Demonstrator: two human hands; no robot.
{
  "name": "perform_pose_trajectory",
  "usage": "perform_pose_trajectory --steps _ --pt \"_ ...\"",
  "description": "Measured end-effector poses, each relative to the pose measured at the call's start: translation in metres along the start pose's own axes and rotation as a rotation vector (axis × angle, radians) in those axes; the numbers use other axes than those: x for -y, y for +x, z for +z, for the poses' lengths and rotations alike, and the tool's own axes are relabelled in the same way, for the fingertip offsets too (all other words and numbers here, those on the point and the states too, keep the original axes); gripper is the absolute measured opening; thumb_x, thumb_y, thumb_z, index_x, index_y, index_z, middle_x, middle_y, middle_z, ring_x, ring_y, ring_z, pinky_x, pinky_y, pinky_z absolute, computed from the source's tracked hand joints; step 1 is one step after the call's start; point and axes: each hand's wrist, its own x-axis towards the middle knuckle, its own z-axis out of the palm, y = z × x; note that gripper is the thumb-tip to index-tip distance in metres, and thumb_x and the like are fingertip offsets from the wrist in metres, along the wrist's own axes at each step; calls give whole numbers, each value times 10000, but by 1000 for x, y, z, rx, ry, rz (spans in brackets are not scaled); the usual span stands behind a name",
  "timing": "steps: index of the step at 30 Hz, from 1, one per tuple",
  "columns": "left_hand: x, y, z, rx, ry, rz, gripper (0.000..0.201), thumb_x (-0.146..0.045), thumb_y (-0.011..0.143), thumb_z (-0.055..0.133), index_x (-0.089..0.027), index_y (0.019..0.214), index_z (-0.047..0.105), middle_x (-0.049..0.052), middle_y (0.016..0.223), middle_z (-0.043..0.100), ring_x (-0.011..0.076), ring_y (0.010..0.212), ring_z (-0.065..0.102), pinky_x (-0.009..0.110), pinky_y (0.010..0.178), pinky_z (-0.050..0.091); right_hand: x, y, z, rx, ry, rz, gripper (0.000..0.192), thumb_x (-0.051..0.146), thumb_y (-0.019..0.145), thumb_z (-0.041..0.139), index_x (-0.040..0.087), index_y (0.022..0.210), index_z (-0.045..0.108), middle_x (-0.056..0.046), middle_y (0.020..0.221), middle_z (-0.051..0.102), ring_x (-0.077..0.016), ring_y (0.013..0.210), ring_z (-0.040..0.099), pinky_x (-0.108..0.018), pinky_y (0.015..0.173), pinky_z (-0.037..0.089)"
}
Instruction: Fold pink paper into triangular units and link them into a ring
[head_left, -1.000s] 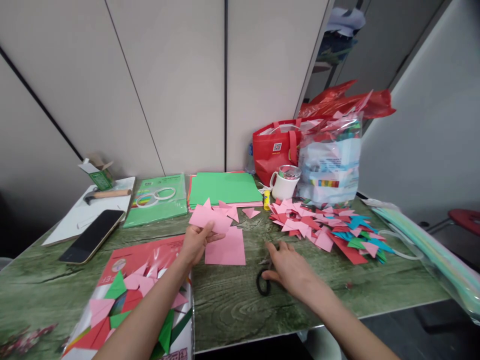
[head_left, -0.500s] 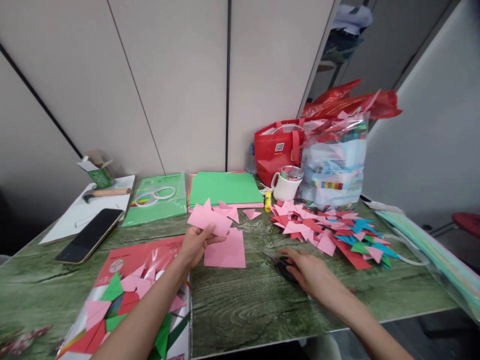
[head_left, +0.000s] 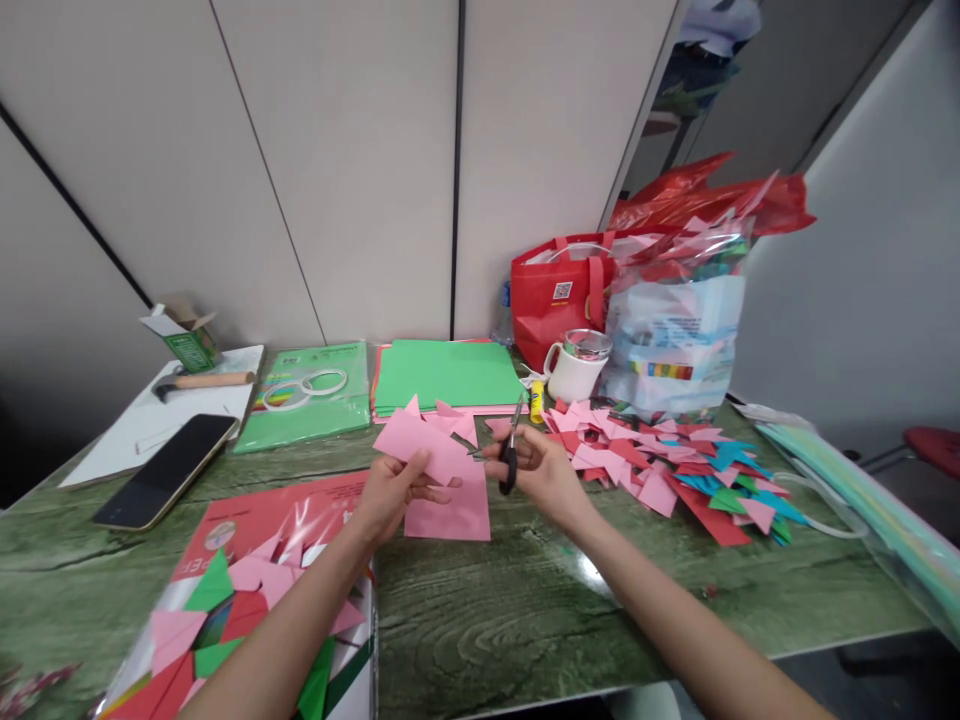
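Note:
My left hand (head_left: 391, 489) holds a pink paper sheet (head_left: 421, 446) up above the green table (head_left: 510, 600). My right hand (head_left: 541, 472) grips black-handled scissors (head_left: 510, 452), blades spread and raised, right beside the sheet's right edge. A second pink sheet (head_left: 454, 508) lies flat on the table under both hands. Small pink triangles (head_left: 499, 427) lie just behind it.
A pile of pink, red, blue and green paper triangles (head_left: 667, 472) spreads to the right. Green paper stack (head_left: 444, 373), white mug (head_left: 576, 370), red bag (head_left: 559, 295) and plastic bag (head_left: 675, 330) stand behind. Phone (head_left: 166, 482), hammer (head_left: 199, 381), tape rings (head_left: 304, 388) at left; paper pack (head_left: 247, 590) near.
My right hand picked the scissors up off the table and brought them left and up to the pink sheet. My left hand kept holding the sheet.

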Motion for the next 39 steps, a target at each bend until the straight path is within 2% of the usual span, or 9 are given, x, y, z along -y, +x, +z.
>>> perform_pose_trajectory --steps 2,6,11,15,18,21,27,34,39 --pt "0 -1 1 23 11 -28 325 -367 653 680 -48 705 655 146 634 691 284 662 674 310 503 543 -3 4 7 -11 2 -39 384 240 558 735 183 855 497 -36 785 645 -169 737 618 -309 672 498" --pt "0 -3 4 28 11 -74 327 -359 635 696 -44 718 665 143 622 694 267 651 673 329 555 551 -8 5 16 -41 20 -58 352 232 578 720 184 843 493 -2 701 625 -141 650 589 -251 576 472" --pt "2 -4 5 52 57 -46 330 -356 650 683 -41 746 675 159 693 701 255 644 669 334 554 551 -14 5 18 -57 66 1 326 265 585 715 181 822 508 24 626 594 -106 530 535 -190 455 393" --pt "6 -4 3 95 145 -36 306 -312 661 681 -59 832 676 159 770 705 255 665 671 327 561 552 -14 4 18 -31 107 47 335 284 579 716 183 832 521 30 619 583 -107 516 543 -204 466 408" --pt "10 -4 3 97 163 -22 315 -315 686 658 -58 866 667 159 739 705 250 621 673 303 515 544 -15 4 19 -6 102 54 331 298 589 707 184 844 530 30 622 577 -109 512 549 -218 479 421" --pt "9 -3 3 48 160 -9 328 -327 672 667 -45 840 664 156 673 699 249 552 665 302 470 533 -15 6 16 29 7 1 322 308 603 698 177 858 550 18 639 583 -120 561 558 -231 523 435" --pt "-2 -1 3 -109 94 113 285 -309 632 698 -58 756 643 141 712 697 283 613 673 299 455 532 -12 5 6 92 -375 -129 406 334 586 716 152 929 597 -25 760 625 -161 698 567 -267 647 441" --pt "-5 -2 4 -71 135 138 253 -303 646 683 -80 758 641 135 714 700 254 590 669 262 428 507 -16 -1 6 78 -667 -248 409 377 618 703 194 972 615 -30 786 639 -163 680 563 -268 642 435" --pt "-5 -2 3 -32 161 144 229 -304 659 669 -84 717 648 117 637 690 217 518 647 245 387 459 -18 -2 6 61 -745 -279 396 338 630 703 204 992 617 -44 830 656 -170 714 578 -277 666 438"
